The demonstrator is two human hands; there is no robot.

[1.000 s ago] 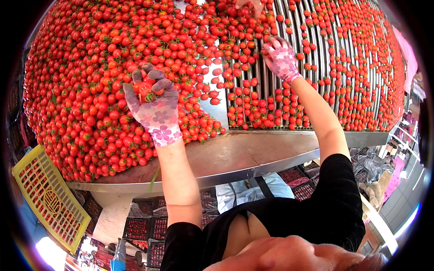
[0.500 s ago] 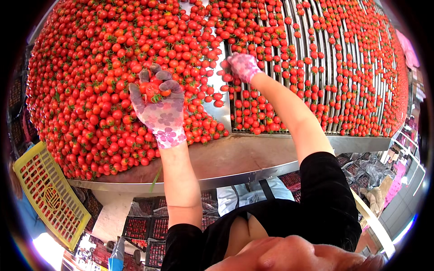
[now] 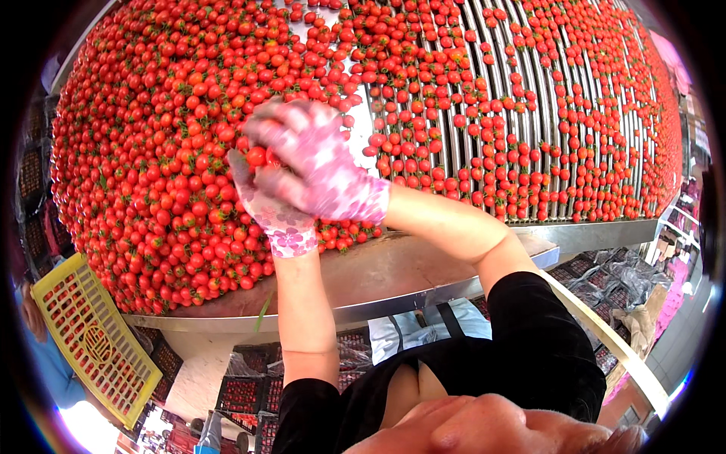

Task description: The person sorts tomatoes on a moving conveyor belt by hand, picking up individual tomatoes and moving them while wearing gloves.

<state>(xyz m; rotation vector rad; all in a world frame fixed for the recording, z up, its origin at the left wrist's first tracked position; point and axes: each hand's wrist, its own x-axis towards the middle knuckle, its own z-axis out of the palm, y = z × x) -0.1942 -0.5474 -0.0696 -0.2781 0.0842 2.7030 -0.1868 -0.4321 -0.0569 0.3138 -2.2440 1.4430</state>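
Observation:
A large heap of cherry tomatoes, some with green stem ends, covers the left side of the metal table. My left hand, in a flowered pink and grey glove, is cupped palm up over the heap with a few tomatoes in it. Across that palm lies my right hand, gloved in pink and white, its fingers bent and smeared by motion. It hides much of the left palm and fingers, and whether it grips any tomato does not show.
Right of a bare metal strip, rows of tomatoes lie on a roller conveyor. The table's curved front rim runs before me. A yellow slotted crate stands at the left, beside another person's arm. Dark crates of tomatoes stand below.
My right hand has moved left from the rollers' edge onto my left hand, covering its palm. The left hand stays cupped over the heap. The whole view has shifted slightly.

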